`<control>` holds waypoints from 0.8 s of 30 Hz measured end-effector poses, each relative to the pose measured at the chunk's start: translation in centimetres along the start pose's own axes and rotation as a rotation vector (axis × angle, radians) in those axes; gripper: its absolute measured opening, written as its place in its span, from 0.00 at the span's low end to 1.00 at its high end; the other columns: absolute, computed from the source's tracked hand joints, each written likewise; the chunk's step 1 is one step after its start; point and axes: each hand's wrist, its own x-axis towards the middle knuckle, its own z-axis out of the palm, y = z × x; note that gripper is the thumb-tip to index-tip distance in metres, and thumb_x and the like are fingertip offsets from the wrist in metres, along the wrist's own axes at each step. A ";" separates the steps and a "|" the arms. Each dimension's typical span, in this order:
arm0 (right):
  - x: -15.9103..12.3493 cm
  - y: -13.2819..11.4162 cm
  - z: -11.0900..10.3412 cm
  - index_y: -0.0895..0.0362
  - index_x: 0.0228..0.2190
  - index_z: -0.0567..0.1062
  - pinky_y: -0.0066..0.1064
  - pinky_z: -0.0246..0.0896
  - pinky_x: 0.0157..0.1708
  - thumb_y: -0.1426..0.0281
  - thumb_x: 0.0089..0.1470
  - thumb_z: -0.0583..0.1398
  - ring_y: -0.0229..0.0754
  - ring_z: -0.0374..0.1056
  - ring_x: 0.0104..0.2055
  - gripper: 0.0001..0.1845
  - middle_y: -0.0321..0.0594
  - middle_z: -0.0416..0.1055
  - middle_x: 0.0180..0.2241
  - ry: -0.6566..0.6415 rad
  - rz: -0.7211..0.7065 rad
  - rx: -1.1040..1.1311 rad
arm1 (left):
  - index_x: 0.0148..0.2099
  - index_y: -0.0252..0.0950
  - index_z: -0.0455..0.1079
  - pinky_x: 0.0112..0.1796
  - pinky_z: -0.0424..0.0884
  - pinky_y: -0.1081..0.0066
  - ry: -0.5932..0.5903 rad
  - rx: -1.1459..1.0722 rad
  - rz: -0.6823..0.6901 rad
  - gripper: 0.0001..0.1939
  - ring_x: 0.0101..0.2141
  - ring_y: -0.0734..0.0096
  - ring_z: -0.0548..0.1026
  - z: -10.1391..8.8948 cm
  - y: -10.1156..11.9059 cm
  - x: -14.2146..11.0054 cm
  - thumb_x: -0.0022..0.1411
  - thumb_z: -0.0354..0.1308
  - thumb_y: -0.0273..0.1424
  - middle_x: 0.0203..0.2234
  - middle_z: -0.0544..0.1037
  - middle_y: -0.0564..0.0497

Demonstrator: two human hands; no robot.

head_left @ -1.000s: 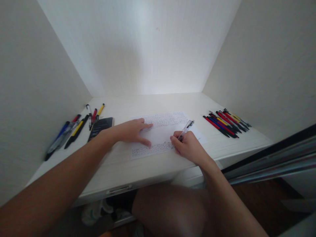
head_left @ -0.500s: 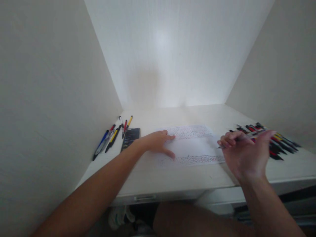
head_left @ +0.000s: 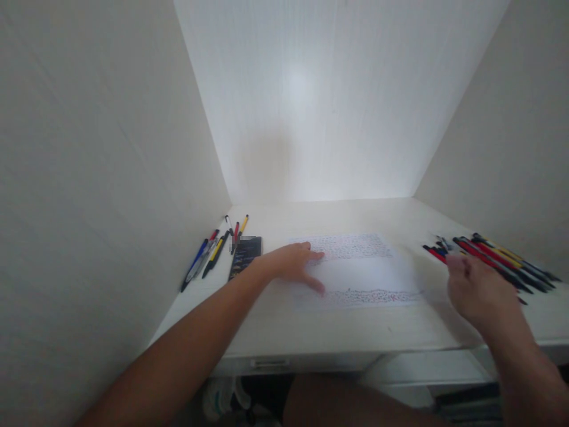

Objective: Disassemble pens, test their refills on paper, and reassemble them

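My left hand [head_left: 296,265] lies flat on the left part of a white sheet of paper [head_left: 360,270], fingers stretched out, holding nothing. The sheet has lines of small writing along its far and near edges. My right hand [head_left: 478,290] is at the right of the sheet, beside a row of pens [head_left: 493,258] in red, black, blue and yellow. Its fingers are curled and a little smeared by motion. The end of a clear pen [head_left: 442,242] sticks out just past them, at the left edge of the row.
The white desk [head_left: 338,332] sits in a white-walled alcove. A second group of pens [head_left: 211,252] and a dark phone [head_left: 244,256] lie at the far left. A drawer handle shows under the front edge, and my bare knee below it.
My right hand lifted the clear pen off the paper and carried it right, to the row of pens. The view swung left. My left hand stayed on the sheet.
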 end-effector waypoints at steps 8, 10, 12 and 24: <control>-0.5 1.5 0.5 0.59 0.37 0.82 0.43 0.59 0.34 0.68 0.52 0.57 0.57 0.72 0.33 0.16 0.59 0.77 0.34 -0.205 -0.024 -0.007 | 0.68 0.40 0.57 0.52 0.65 0.59 0.002 -0.014 -0.003 0.56 0.50 0.50 0.70 0.1 -0.1 -0.2 0.46 0.55 0.68 0.53 0.70 0.37; -0.7 1.3 0.2 0.56 0.36 0.82 0.42 0.59 0.32 0.66 0.50 0.59 0.56 0.71 0.30 0.14 0.55 0.77 0.32 -0.217 0.021 0.005 | 0.68 0.42 0.57 0.53 0.64 0.59 0.000 -0.017 -0.014 0.54 0.51 0.50 0.70 0.1 0.1 -0.2 0.47 0.56 0.67 0.55 0.69 0.38; -0.7 1.3 0.3 0.54 0.34 0.82 0.42 0.58 0.30 0.65 0.48 0.61 0.54 0.69 0.26 0.12 0.53 0.77 0.30 -0.186 0.049 0.003 | 0.68 0.42 0.58 0.52 0.64 0.60 0.012 -0.021 -0.009 0.52 0.50 0.52 0.70 0.2 0.1 -0.1 0.47 0.58 0.66 0.54 0.70 0.39; -0.9 -1.3 -0.2 0.59 0.36 0.80 0.44 0.57 0.31 0.60 0.55 0.57 0.60 0.69 0.37 0.18 0.58 0.74 0.35 0.195 -0.055 0.055 | 0.43 0.33 0.76 0.43 0.67 0.64 0.572 0.001 -0.616 0.18 0.41 0.56 0.75 -6.7 -9.8 -4.8 0.64 0.49 0.37 0.37 0.80 0.40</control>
